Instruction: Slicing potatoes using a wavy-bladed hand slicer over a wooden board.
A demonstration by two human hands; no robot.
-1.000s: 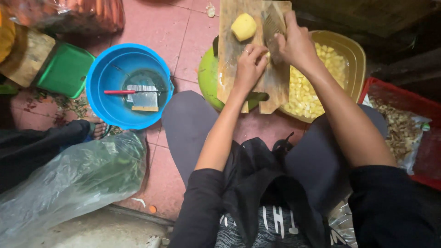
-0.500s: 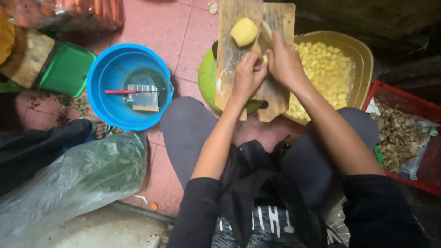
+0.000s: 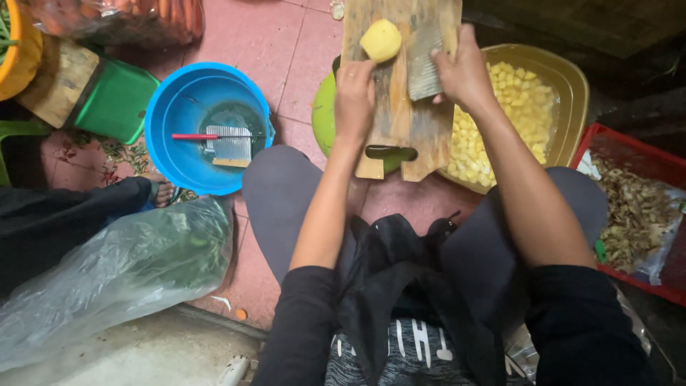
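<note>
Dicing on a wooden cutting board (image 3: 400, 121): the right hand (image 3: 464, 71) is closed on a crinkle-bladed cutter (image 3: 423, 68), while the left hand (image 3: 355, 89), fingers together, rests just below one peeled potato (image 3: 380, 40) still whole. The yellow basin (image 3: 572, 93) at the board's right edge already holds many cubes; open floor lies only leftward, before the blue bucket (image 3: 171, 107).

The potato (image 3: 380, 40) is pale yellow, on a brown wooden board (image 3: 400, 121) streaked with darker grain. The ridged blade (image 3: 423, 66) is dull grey. The diced pieces (image 3: 500, 114) are yellow in a mustard-yellow bowl (image 3: 572, 86). The basin (image 3: 171, 114) is bright blue and holds a grey ridged cutter (image 3: 229, 143) with a red handle. The floor (image 3: 271, 50) is pinkish red tile. The crate (image 3: 636, 154) is red, and the box (image 3: 118, 104) is green.
</note>
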